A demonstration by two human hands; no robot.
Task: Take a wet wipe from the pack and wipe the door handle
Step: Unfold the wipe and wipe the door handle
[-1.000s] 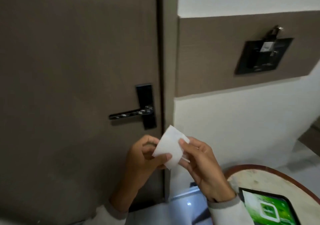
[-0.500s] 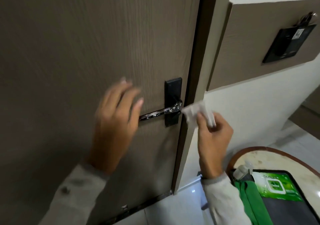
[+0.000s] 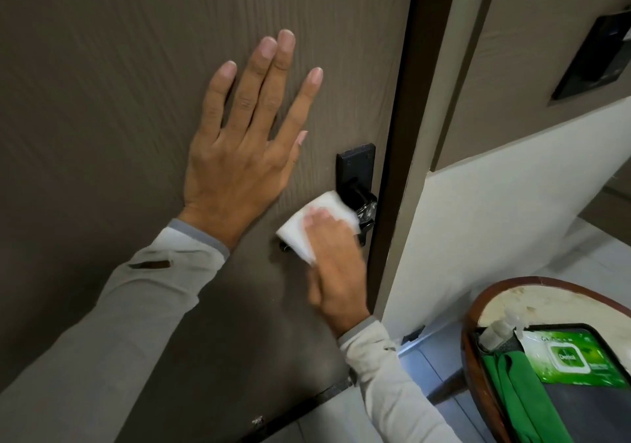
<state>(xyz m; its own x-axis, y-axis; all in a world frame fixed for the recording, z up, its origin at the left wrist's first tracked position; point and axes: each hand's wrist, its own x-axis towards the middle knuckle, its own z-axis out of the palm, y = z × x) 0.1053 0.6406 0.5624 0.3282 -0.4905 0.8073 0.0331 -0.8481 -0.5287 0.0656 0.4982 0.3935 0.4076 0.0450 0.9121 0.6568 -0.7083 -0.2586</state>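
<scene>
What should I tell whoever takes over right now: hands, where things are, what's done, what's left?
Left hand: open, palm flat on the door, bracing it.
Right hand: pressing the wet wipe onto the door handle; the lever is mostly covered.
Wipes pack: on the tray on the round table, lower right.
Done: wipe taken out and on the handle.
Left: finish wiping the lever, probably the black backplate too.

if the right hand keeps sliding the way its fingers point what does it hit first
Probably the black backplate of the door handle. The right hand presses the wet wipe on the lever, fingers pointing up the door; depth is unclear.
</scene>
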